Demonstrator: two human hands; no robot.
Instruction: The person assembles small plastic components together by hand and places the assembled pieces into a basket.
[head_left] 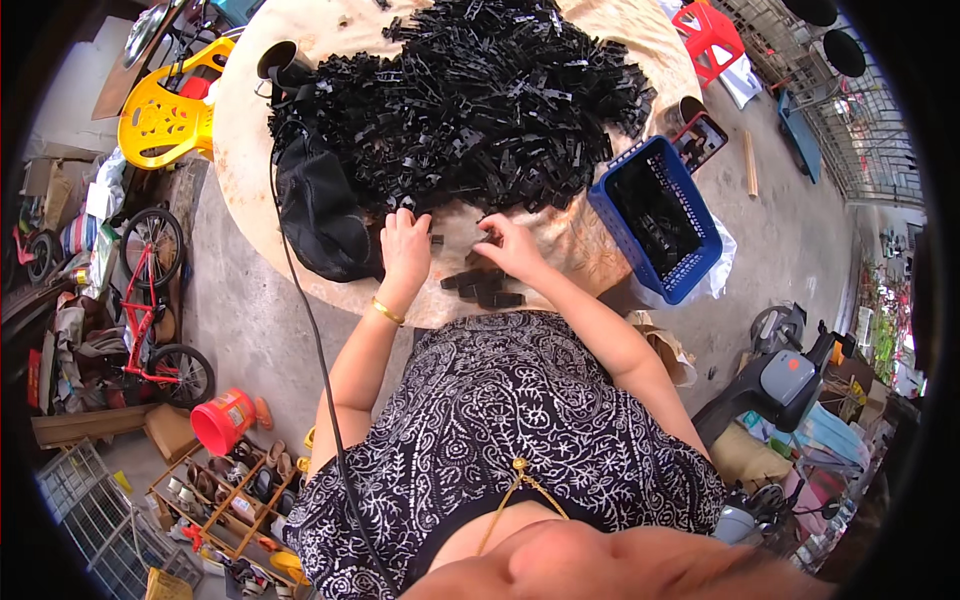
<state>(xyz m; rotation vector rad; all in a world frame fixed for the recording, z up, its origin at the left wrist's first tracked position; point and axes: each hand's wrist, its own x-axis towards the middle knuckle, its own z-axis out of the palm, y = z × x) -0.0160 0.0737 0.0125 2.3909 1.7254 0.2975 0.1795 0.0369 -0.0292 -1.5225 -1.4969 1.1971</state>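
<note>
A large heap of small black plastic parts (480,110) covers the far half of a round table with a cream cloth (250,215). At the heap's near edge my left hand (404,250) has its fingers bent down among the parts; what they grip is hidden. To its right, my right hand (510,248) pinches thumb and fingers around a small black plastic part, mostly covered by the fingertips. Between my hands and my body lies a little group of black parts (484,288). Beside my left hand rests a black fabric bag (322,215).
A blue plastic basket (708,245) with black parts stands at the table's right edge, next to a phone (700,142). A black cable (318,340) runs down past my left arm. Yellow (150,130) and red (712,38) plastic seats stand around the table.
</note>
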